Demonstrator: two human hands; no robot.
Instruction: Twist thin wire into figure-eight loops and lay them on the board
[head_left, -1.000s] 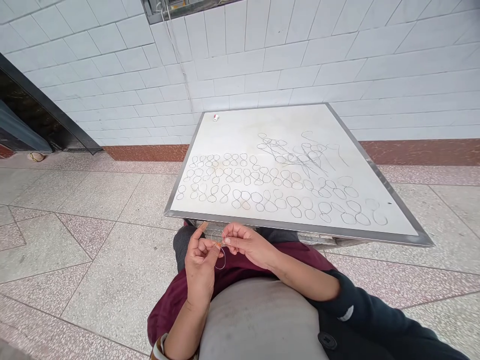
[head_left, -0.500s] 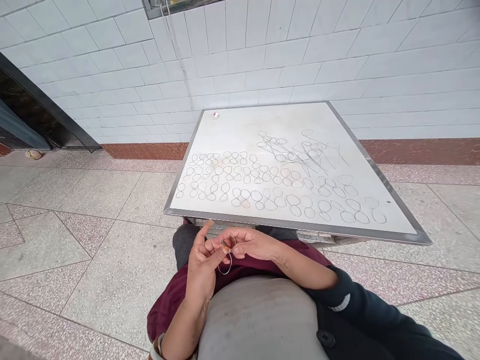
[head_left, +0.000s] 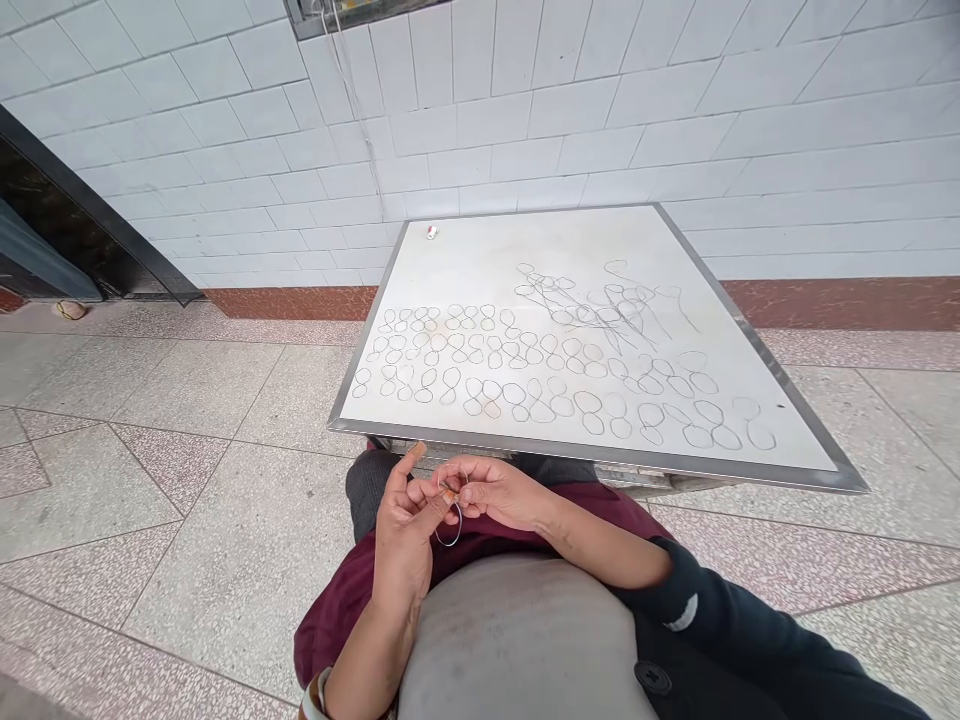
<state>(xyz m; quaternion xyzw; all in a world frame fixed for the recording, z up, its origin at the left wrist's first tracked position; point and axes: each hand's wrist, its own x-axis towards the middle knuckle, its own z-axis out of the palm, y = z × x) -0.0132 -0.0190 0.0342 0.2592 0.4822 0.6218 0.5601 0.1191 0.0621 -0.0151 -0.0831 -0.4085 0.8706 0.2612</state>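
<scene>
Thin wire (head_left: 449, 544), bent into loops, sits between my two hands above my lap. My left hand (head_left: 409, 525) pinches it between thumb and fingers, while the index finger points up and away, its tip wrapped in a tan covering. From the other side my right hand (head_left: 499, 490) pinches the same wire near its crossing. One loop hangs below the fingertips and another shows partly above them. Beyond my hands, rows of figure-eight wire loops (head_left: 491, 395) lie on a white tabletop (head_left: 465, 260) with a metal edge.
A tangle of loose wire pieces (head_left: 592, 300) lies on the tabletop's right half. Near its far left corner is a small white-and-red object (head_left: 432, 232). White wall tiles (head_left: 570, 130) stand behind the table, and a cord (head_left: 367, 145) hangs down them. Speckled floor tiles (head_left: 202, 520) surround me.
My right thumb and fingers have shifted slightly toward the left hand at the wire's crossing. The hanging loop has moved very little, and the wires on the table lie as before.
</scene>
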